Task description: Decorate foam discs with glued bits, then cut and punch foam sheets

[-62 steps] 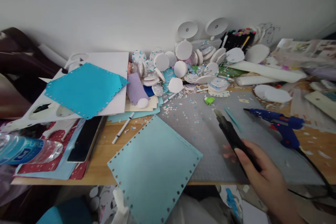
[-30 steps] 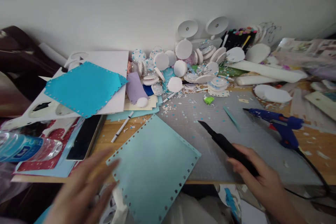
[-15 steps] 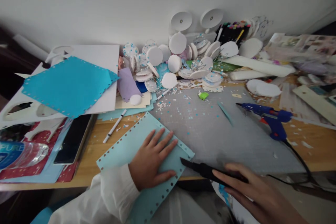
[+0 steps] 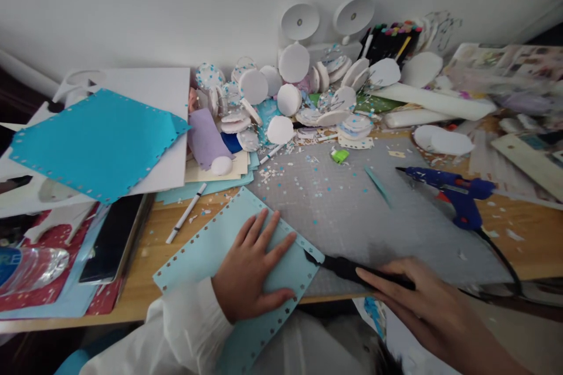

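Note:
A light blue sheet of paper (image 4: pixel 197 252) with small flower holes punched along its edges lies at a slant over the table's front edge. My left hand (image 4: pixel 253 266) rests flat on it, fingers spread. In my right hand (image 4: pixel 417 299) is a black utility knife (image 4: pixel 352 269), pointing left. Its dark blade crosses the sheet's right corner, passing beneath a narrow folded strip (image 4: pixel 303 240) along the upper right edge. The blade's tip shows on the paper beside my left fingers.
A grey cutting mat (image 4: pixel 343 217) bears paper bits, a light blue stick (image 4: pixel 377 186) and a blue glue gun (image 4: pixel 457 187). Punched white discs (image 4: pixel 281 129) crowd the back. At left are a bright blue sheet (image 4: pixel 101 140), a marker (image 4: pixel 187 214), a phone (image 4: pixel 112 240) and a bottle (image 4: pixel 35 266).
The knife has moved slightly, and its blade now goes under the folded strip instead of lying in plain sight at the corner. My left hand stays flat on the sheet. The view has shifted slightly.

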Available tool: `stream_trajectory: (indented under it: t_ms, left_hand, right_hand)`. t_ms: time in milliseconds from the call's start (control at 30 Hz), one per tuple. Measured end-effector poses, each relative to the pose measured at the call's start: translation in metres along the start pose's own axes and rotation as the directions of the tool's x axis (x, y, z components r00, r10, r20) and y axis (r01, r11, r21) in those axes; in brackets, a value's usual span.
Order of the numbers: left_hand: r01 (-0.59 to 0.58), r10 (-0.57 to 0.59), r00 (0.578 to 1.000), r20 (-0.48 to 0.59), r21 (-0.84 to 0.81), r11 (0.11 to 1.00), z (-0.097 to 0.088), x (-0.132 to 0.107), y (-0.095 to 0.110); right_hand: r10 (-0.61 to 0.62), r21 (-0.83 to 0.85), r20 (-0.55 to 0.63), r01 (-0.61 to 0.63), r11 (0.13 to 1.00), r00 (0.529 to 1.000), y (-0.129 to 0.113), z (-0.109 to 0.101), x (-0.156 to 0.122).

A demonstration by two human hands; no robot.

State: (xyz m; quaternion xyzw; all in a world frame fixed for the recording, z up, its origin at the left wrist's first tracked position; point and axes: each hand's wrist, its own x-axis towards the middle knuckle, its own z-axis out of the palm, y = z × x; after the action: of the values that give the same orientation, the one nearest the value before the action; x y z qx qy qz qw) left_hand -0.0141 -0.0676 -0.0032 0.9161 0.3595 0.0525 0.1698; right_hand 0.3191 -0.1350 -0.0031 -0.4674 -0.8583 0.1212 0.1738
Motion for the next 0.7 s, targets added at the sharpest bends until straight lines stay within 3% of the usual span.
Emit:
stream_trajectory:
  t_ms: [433, 567, 700]
  left_hand:
    - [-0.001, 0.001, 1.000, 0.005, 0.020, 1.000, 0.003, -0.001, -0.002]
    - [-0.082, 0.082, 0.994, 0.067, -0.015, 0.997, 0.000, -0.002, -0.010]
    - [-0.145, 0.150, 0.984, 0.095, -0.057, 0.988, -0.003, -0.002, -0.018]
  right_hand:
    - [-0.080, 0.022, 0.079, 0.078, 0.997, 0.994, 0.025, 0.003, 0.012]
    - [-0.129, 0.063, 0.141, 0.121, 0.991, 0.982, 0.026, -0.002, 0.011]
    - [-0.142, 0.105, 0.121, 0.129, 0.986, 0.982, 0.017, 0.002, 0.015]
